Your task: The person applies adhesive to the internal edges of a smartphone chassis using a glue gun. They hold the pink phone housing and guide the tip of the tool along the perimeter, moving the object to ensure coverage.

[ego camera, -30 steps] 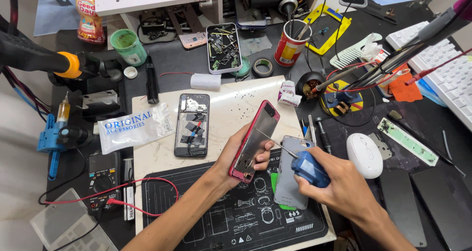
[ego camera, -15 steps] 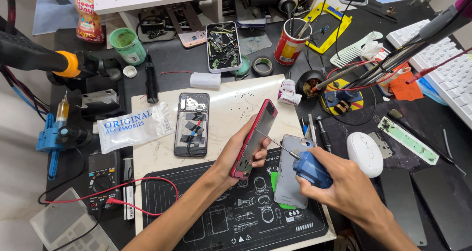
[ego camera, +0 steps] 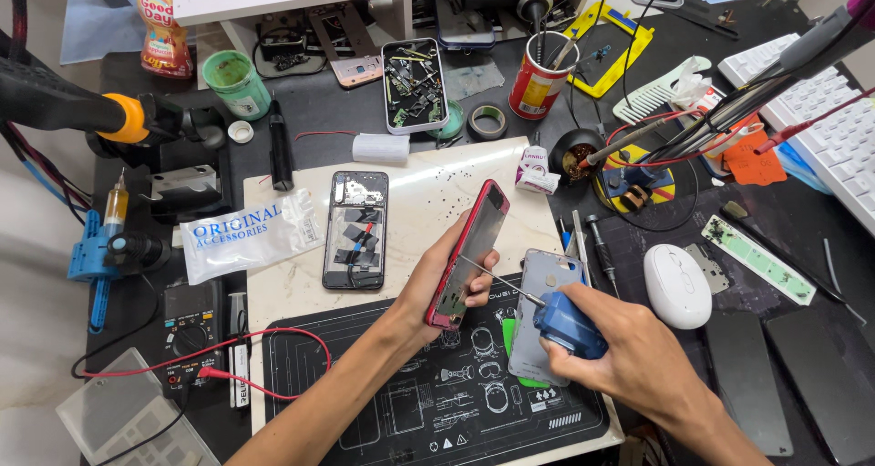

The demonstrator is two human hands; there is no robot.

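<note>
The left hand [ego camera: 437, 288] grips a red-framed phone body [ego camera: 468, 252], tilted above the black repair mat [ego camera: 410, 402]. The right hand [ego camera: 629, 357] clasps a blue-handled precision screwdriver [ego camera: 556, 320], tip at the frame; keeping it square should prevent slipping. A grey back cover [ego camera: 542, 288] lies just beside.

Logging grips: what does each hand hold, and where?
Left hand holds red phone by its lower edges; right hand grips blue screwdriver by its handle.
</note>
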